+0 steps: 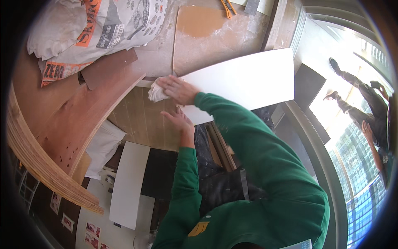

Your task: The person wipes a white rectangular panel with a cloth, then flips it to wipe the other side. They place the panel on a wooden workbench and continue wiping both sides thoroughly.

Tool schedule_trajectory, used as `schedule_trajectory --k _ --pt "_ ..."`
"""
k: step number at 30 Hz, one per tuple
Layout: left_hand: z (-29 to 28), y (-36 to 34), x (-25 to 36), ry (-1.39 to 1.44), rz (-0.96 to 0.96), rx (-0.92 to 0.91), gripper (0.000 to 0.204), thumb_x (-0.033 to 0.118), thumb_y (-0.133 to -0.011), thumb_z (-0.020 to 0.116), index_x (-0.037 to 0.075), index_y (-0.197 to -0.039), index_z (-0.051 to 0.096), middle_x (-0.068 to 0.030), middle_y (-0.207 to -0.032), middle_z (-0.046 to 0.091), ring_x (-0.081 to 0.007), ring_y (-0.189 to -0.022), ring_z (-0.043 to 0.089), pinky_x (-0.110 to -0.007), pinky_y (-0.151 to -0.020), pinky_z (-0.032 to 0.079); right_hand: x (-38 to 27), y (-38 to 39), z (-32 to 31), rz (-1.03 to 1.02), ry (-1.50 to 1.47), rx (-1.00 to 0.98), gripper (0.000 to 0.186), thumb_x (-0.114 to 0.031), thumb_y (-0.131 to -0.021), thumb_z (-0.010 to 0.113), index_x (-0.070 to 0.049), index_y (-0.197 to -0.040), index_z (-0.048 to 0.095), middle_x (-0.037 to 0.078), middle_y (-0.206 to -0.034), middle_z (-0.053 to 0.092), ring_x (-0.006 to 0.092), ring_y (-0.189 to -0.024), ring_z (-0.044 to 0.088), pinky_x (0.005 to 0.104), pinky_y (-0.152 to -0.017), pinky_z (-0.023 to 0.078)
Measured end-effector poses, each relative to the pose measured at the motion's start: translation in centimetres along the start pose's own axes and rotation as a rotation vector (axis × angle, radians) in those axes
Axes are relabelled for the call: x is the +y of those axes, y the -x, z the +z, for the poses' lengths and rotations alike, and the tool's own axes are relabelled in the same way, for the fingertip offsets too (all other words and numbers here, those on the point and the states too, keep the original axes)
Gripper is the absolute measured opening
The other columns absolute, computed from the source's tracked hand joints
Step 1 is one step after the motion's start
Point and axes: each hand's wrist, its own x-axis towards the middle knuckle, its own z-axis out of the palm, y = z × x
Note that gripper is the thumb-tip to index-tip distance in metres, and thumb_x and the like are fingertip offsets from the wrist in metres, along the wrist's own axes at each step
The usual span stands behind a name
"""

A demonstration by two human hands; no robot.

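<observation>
A long white panel (248,79) lies in front of me, its left end by my hands and its broad end at the right. My right hand (178,89) is closed on a bunched white cloth (157,91) at that left end, with the back of the hand facing up. Just below it, my left hand (182,121) sits against the panel's lower left corner. Its thumb sticks out to the left, apart from the fingers, and I see nothing held in it. Part of its fingers is hidden beside the panel.
A filled white and orange bag (103,29) lies at the upper left, above a curved brown board (95,108). An orange-handled cutter (228,9) rests on the bench (244,35). Another white board (129,184) stands lower left. At the right is another person (365,95).
</observation>
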Motion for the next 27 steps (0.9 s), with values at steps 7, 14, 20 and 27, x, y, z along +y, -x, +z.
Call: schedule_trajectory --k 7,14,20,27 --pt "0.6 -1.1 -2.3 -0.101 0.096 -0.086 0.111 0.085 -0.094 0.026 0.004 -0.163 -0.009 -0.0190 -0.172 -0.001 -0.0321 -0.159 0.007 -0.043 -0.128 0.005 4.7 6.5 -6.1 0.121 0.064 -0.144 0.047 -0.028 -0.086 0.067 -0.004 -0.126 0.058 0.013 -0.166 0.032 0.0312 -0.155 0.026 0.0500 -0.127 0.021" --pt "0.0 0.2 0.4 -0.079 -0.047 -0.087 0.117 0.089 -0.090 0.027 0.007 -0.163 -0.011 -0.0169 -0.172 -0.003 -0.0308 -0.159 0.002 -0.044 -0.128 0.002 2.1 3.5 -3.4 0.076 -0.006 -0.031 0.041 -0.038 -0.085 0.070 -0.008 -0.111 0.062 0.013 -0.164 0.034 0.0315 -0.154 0.027 0.0518 -0.127 0.022" --pt "0.7 0.3 -0.4 -0.195 -0.002 -0.036 0.121 0.092 -0.087 0.027 0.008 -0.163 -0.011 -0.0163 -0.172 -0.005 -0.0301 -0.160 0.000 -0.045 -0.128 0.001 12.4 21.0 -10.5 0.466 0.222 0.339 0.029 -0.031 -0.071 0.078 -0.017 -0.092 0.065 0.007 -0.110 0.059 0.0299 -0.104 0.058 0.0486 -0.088 0.043" --pt "0.6 -0.1 0.0 -0.229 -0.026 -0.111 0.122 0.093 -0.086 0.026 0.006 -0.164 -0.010 -0.0189 -0.172 -0.006 -0.0307 -0.159 0.000 -0.044 -0.128 -0.002 11.3 20.3 -8.9 0.825 0.295 0.446 0.034 -0.032 -0.074 0.079 -0.015 -0.100 0.065 0.012 -0.118 0.058 0.0338 -0.102 0.055 0.0510 -0.090 0.041"
